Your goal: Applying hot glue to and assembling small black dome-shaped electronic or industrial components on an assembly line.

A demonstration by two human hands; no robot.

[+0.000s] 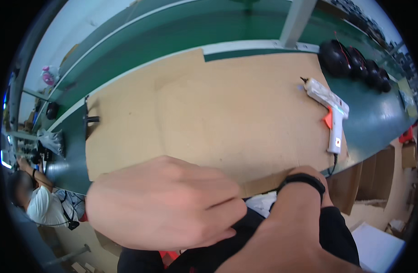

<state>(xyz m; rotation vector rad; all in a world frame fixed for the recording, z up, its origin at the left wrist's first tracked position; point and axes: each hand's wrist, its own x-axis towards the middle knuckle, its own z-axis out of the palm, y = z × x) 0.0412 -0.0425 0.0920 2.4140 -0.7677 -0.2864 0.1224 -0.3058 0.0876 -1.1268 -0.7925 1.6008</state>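
Close in front of me, my left hand (165, 204) is raised with its fingers curled into a fist. Whatever it may hold is hidden. My right hand (311, 173) is bent down at the near table edge, just past a black wristband (304, 181), and its fingers are out of sight. A crumpled white piece (262, 202) shows between my hands, over my dark clothing. On the right part of a cardboard sheet (209, 109) lies a white glue gun (329, 104) with an orange trigger. Neither hand touches it.
Round black parts (338, 59) with thin red wires line the back right of the green table (373, 113). A black part with a peg (92, 119) stands at the cardboard's left edge. Another person (47, 204) sits at left. Cardboard boxes (375, 179) are below right.
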